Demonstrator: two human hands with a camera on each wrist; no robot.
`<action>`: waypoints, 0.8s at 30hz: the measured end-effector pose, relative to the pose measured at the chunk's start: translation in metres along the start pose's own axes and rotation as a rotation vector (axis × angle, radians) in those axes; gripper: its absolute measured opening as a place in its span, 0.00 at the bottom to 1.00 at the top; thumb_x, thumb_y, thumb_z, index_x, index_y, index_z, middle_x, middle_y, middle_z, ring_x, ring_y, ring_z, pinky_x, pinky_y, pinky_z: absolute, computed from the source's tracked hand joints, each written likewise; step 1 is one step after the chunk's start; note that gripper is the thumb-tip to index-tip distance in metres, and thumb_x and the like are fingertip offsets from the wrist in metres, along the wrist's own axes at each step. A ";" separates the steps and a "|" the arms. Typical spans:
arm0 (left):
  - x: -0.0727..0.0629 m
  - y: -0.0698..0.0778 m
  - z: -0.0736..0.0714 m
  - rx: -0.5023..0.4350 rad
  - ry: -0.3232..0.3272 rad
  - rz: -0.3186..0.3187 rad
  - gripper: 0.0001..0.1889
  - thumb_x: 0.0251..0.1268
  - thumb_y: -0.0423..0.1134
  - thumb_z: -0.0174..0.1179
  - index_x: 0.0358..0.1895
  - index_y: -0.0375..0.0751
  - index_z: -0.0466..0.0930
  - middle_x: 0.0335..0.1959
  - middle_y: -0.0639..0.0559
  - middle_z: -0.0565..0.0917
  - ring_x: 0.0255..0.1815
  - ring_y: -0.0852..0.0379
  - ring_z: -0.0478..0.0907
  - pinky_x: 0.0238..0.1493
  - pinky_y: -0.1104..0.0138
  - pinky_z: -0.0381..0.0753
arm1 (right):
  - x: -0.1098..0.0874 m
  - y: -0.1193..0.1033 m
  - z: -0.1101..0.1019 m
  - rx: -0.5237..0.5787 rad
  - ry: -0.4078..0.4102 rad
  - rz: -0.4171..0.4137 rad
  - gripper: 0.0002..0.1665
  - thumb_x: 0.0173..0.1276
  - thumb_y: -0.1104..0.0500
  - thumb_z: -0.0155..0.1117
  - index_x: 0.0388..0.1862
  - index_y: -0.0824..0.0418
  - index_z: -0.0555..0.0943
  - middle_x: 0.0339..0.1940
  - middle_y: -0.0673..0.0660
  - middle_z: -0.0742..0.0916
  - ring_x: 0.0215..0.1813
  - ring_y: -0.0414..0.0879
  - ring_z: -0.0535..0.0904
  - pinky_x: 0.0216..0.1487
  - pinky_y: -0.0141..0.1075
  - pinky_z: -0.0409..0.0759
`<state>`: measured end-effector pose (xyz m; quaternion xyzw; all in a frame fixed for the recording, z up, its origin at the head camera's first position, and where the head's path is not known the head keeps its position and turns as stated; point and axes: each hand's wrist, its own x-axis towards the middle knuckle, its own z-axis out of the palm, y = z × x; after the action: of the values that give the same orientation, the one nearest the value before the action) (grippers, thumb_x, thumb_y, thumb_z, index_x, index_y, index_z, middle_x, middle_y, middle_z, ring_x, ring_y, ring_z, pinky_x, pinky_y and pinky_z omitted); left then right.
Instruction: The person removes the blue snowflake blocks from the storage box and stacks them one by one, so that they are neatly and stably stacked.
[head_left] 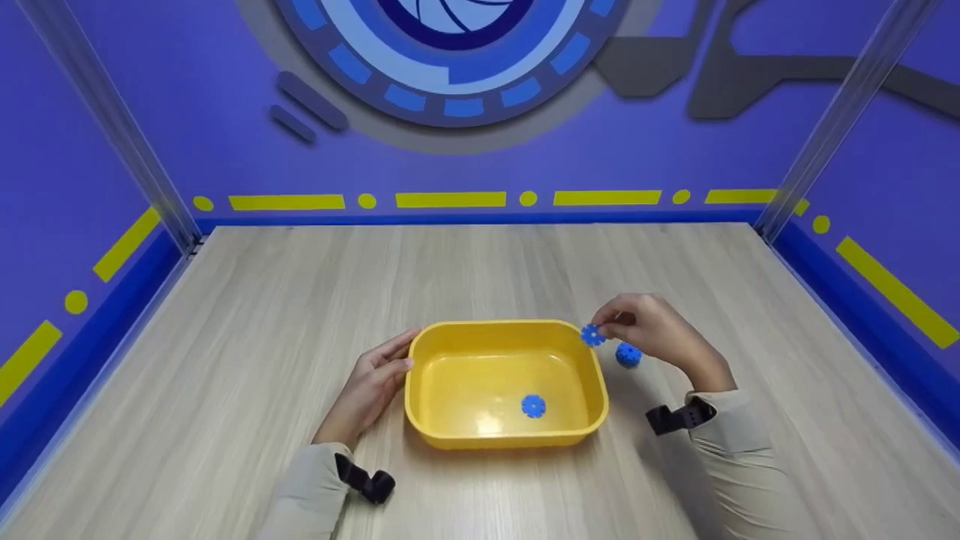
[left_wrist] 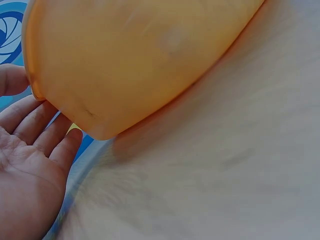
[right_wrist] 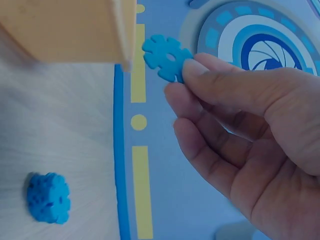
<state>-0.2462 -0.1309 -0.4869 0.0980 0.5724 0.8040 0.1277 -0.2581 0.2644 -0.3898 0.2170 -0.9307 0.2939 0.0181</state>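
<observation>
A yellow plastic bin (head_left: 495,444) stands on the table, with one blue notched disc (head_left: 533,406) lying on its floor. My left hand (head_left: 371,382) rests against the bin's left end, its fingers fairly straight and touching the outside near the rim. Between thumb and fingertips, my right hand (head_left: 651,330) pinches another blue notched disc (right_wrist: 167,57) with a hole in its centre. In the head view this disc appears at the bin's right rim. A short stack of blue notched discs (right_wrist: 49,198) sits on the table just right of the bin, below the right hand.
The light wood table (head_left: 300,315) reaches back to a purple wall (head_left: 210,150) with yellow stripes. Side walls with metal corner posts (head_left: 120,127) stand at left and right. Black wrist straps (head_left: 681,416) sit over the sleeves.
</observation>
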 end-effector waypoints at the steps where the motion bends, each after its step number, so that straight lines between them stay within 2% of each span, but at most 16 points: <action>1: 0.000 0.000 0.000 -0.004 -0.003 0.000 0.32 0.64 0.26 0.51 0.72 0.26 0.55 0.73 0.33 0.59 0.66 0.57 0.70 0.63 0.68 0.74 | -0.002 0.002 0.000 0.005 0.007 0.013 0.08 0.62 0.69 0.65 0.37 0.61 0.86 0.36 0.55 0.87 0.35 0.45 0.82 0.43 0.38 0.86; 10: 0.001 0.000 0.001 -0.013 -0.015 0.012 0.32 0.64 0.25 0.51 0.71 0.24 0.54 0.73 0.32 0.60 0.63 0.59 0.72 0.63 0.68 0.75 | -0.014 0.021 0.004 0.051 0.073 0.125 0.07 0.64 0.67 0.64 0.38 0.61 0.86 0.38 0.57 0.88 0.38 0.47 0.81 0.43 0.35 0.86; 16: 0.001 0.000 0.001 -0.018 -0.011 0.008 0.32 0.63 0.25 0.51 0.72 0.25 0.54 0.73 0.32 0.60 0.64 0.58 0.72 0.62 0.67 0.75 | -0.019 0.034 0.007 0.061 0.078 0.187 0.07 0.65 0.67 0.63 0.39 0.61 0.86 0.38 0.58 0.88 0.37 0.46 0.81 0.41 0.31 0.84; 20: 0.001 0.000 0.000 -0.018 -0.006 0.005 0.32 0.63 0.25 0.51 0.72 0.25 0.54 0.73 0.32 0.60 0.64 0.58 0.72 0.63 0.67 0.75 | -0.022 0.040 0.008 0.054 0.084 0.206 0.07 0.65 0.66 0.63 0.39 0.62 0.86 0.38 0.58 0.88 0.37 0.47 0.80 0.39 0.28 0.81; 24: 0.000 0.000 -0.001 -0.022 -0.002 0.004 0.32 0.63 0.25 0.51 0.72 0.25 0.54 0.73 0.32 0.60 0.64 0.58 0.72 0.63 0.67 0.75 | -0.022 0.047 0.009 0.058 0.083 0.214 0.07 0.64 0.66 0.63 0.39 0.62 0.86 0.39 0.58 0.88 0.38 0.48 0.81 0.40 0.29 0.81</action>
<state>-0.2468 -0.1318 -0.4874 0.0986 0.5632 0.8104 0.1280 -0.2563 0.3027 -0.4257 0.1044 -0.9381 0.3297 0.0189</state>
